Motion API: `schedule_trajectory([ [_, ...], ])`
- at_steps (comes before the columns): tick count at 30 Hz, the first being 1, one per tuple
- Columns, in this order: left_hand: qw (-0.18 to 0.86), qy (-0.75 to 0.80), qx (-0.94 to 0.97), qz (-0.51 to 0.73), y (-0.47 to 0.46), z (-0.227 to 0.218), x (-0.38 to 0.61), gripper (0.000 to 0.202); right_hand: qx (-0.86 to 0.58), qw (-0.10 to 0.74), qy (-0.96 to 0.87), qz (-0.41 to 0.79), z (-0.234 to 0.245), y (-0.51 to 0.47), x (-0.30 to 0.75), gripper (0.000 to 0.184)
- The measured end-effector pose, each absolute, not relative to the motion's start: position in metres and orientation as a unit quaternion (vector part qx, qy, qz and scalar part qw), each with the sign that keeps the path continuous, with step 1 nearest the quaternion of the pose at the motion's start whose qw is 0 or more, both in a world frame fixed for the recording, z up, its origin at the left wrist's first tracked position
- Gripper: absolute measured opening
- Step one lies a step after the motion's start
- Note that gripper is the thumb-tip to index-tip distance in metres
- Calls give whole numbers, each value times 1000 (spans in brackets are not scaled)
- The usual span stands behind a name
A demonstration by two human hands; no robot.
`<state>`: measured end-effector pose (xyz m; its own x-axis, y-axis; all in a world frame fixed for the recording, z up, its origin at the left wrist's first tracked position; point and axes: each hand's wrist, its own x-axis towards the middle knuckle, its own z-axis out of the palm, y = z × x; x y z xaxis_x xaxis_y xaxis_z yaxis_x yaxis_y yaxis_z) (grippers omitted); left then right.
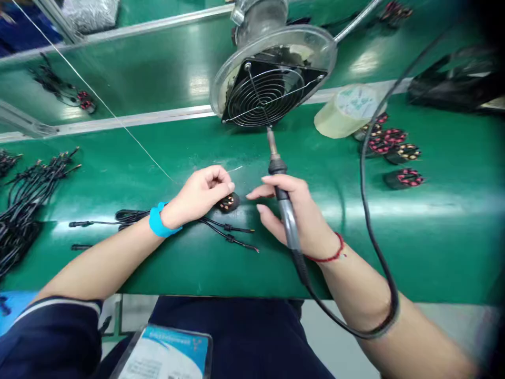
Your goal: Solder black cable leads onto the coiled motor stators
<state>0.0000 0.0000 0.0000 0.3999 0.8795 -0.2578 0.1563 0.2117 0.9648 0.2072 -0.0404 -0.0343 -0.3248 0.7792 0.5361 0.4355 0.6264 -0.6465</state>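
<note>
My left hand, with a blue wristband, is closed in a pinch on a thin solder wire, whose short end sticks out past the fingers. Its thumb touches a small round black cylinder with copper-coloured ends on the green mat. A soldering iron lies through my right hand, between the fingers, its tip pointing away from me. The thumb and fingertips of that hand are apart, to the right of the cylinder. Two black cable ends with bared wires lie below the left hand.
A fume extractor fan hangs just beyond the iron's tip. At the right stand a tape roll and several black cylinders with red or yellow ends. Black cable bundles lie at left. The iron's cord loops over my right forearm.
</note>
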Motion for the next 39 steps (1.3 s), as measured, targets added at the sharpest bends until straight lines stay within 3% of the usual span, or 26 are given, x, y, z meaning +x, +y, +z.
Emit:
schedule_trajectory([
  [9,498,526,639,259,10,-3,-8,14,-412,378,-791,247,-50,-41,195,59],
  [14,491,475,730,35,14,11,-16,23,-419,365,-793,250,-51,-43,188,62],
  [17,448,456,768,-29,13,20,-20,24,-396,361,-805,256,-49,-44,187,58],
  [20,411,420,806,-69,12,26,-24,38,-397,368,-801,253,-49,-44,189,58],
  [25,370,379,844,-81,7,24,-23,34,-449,385,-767,249,-50,-41,197,56],
  [28,330,459,822,-62,0,18,-13,25,-480,402,-740,244,-50,-39,201,51],
  [30,306,522,795,-47,-5,16,-5,33,-501,406,-724,246,-48,-38,204,48],
  [32,321,544,775,-31,-8,15,0,40,-513,400,-717,251,-46,-38,205,47],
  [34,404,526,748,-26,-8,15,0,41,-518,386,-719,256,-45,-40,205,47],
  [36,487,505,712,-18,-4,15,-3,36,-521,370,-727,252,-45,-42,202,49],
  [39,495,516,696,63,2,12,-8,21,-525,347,-749,208,-48,-43,191,63],
])
